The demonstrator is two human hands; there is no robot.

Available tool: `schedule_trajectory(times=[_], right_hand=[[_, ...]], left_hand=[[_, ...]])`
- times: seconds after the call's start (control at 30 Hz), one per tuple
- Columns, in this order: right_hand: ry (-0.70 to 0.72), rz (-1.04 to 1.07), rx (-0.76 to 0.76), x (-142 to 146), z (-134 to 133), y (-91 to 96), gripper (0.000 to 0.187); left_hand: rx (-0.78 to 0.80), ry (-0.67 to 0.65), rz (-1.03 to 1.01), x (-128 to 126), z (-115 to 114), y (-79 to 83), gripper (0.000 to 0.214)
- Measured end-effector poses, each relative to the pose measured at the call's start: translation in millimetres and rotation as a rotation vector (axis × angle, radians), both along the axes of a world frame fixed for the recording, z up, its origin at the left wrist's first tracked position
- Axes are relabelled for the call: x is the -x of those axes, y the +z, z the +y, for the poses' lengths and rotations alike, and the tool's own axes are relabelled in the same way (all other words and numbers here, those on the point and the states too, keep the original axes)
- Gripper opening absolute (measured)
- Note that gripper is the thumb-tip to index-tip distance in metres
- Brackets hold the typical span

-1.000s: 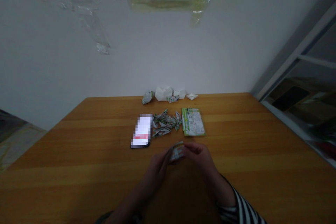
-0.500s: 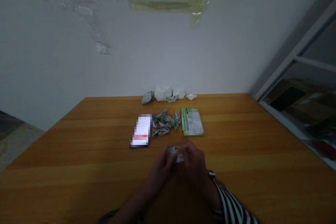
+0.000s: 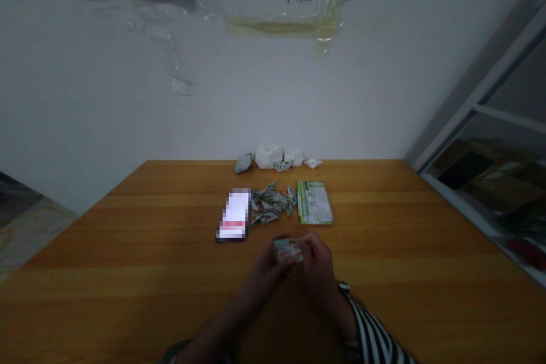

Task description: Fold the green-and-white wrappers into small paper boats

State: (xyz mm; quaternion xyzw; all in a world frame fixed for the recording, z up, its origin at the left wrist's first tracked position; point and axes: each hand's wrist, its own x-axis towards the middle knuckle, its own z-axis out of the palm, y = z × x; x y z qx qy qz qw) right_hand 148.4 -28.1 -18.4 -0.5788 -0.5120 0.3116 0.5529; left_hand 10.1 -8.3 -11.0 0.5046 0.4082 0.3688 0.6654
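Observation:
A small piece of printed paper (image 3: 286, 251), pale with a dark and orange patch along its upper edge, is held between both hands above the near part of the table. My left hand (image 3: 267, 267) grips its left side, thumb across the front. My right hand (image 3: 316, 259) pinches the right end, its fingers hiding that part. Beyond the hands lies a loose group of folded printed-paper pieces (image 3: 273, 200). To their right rests a stack of green-and-white printed sheets (image 3: 315, 203).
A phone (image 3: 234, 215) with a lit, blurred screen lies left of the folded pieces. Along the wall stand white paper shapes (image 3: 269, 157) and a folded printed piece (image 3: 243, 163). The wooden table (image 3: 128, 273) meets the wall; a framed shelf (image 3: 478, 165) is at right.
The view has tilted up slightly, showing more of the wall sign. More of the paper's printed face shows between my hands, which stay in nearly the same place.

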Motion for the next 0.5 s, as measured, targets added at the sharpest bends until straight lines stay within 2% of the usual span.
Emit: schedule_trajectory(times=[0.13, 0.23, 0.4, 0.5], right_hand=[[-0.009, 0.021, 0.014, 2.1, 0.1, -4.2, 0.018], [0.003, 0.02, 0.008, 1.9, 1.4, -4.9, 0.018], [0.222, 0.107, 0.056, -2.8, 6.5, -4.8, 0.005], [0.304, 0.172, 0.078, -5.6, 8.5, -6.5, 0.015]], left_hand=[[0.096, -0.047, 0.034, 0.9, 4.1, 0.8, 0.037], [0.119, -0.053, 0.011, 2.0, 4.6, 0.3, 0.035], [0.12, 0.018, -0.044, 4.4, 4.5, -1.8, 0.039], [0.149, 0.003, -0.073, 7.6, 5.3, 4.5, 0.044]])
